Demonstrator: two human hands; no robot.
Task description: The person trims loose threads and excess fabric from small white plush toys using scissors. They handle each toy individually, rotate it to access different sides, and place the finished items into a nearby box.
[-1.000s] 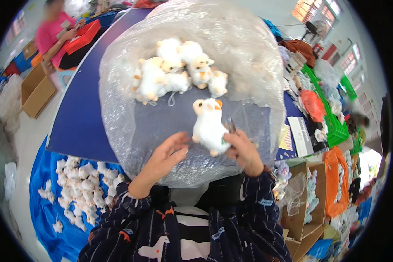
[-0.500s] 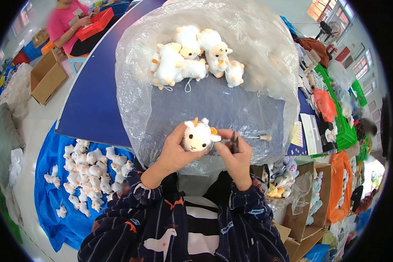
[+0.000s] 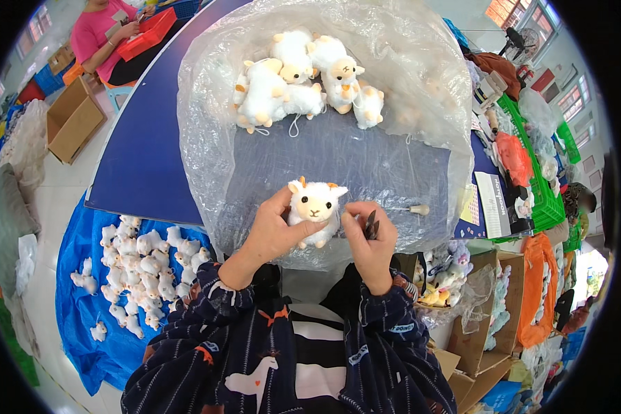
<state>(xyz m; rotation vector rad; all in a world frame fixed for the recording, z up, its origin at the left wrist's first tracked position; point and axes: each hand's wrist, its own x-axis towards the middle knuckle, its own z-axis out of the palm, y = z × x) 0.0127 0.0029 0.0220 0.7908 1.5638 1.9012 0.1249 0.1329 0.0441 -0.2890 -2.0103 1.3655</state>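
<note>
My left hand (image 3: 265,231) grips a white plush sheep (image 3: 313,210) with orange horns, its face turned up and its body upright. Just right of the toy is my right hand (image 3: 371,238), closed around dark thread snips (image 3: 371,225) whose points stick up from the fingers. Thumb and forefinger of that hand are near each other; whether they pinch a thread I cannot tell. Beyond both hands, several more plush sheep (image 3: 263,93) lie heaped on a clear plastic sheet (image 3: 210,138), some with white string loops. An awl with a pale handle (image 3: 418,210) rests right of my right hand.
Blue table (image 3: 145,165) under the plastic. On the left, a blue tarp (image 3: 83,345) holds many small plush sheep (image 3: 145,269). Cardboard boxes (image 3: 74,121) stand at far left and lower right. A person in pink (image 3: 96,38) works with a red tray (image 3: 147,34). Green crates (image 3: 524,152) line the right.
The plush sheep has been turned so that its face and body stand more upright. My right hand has come slightly away from the toy's ear, still holding the snips.
</note>
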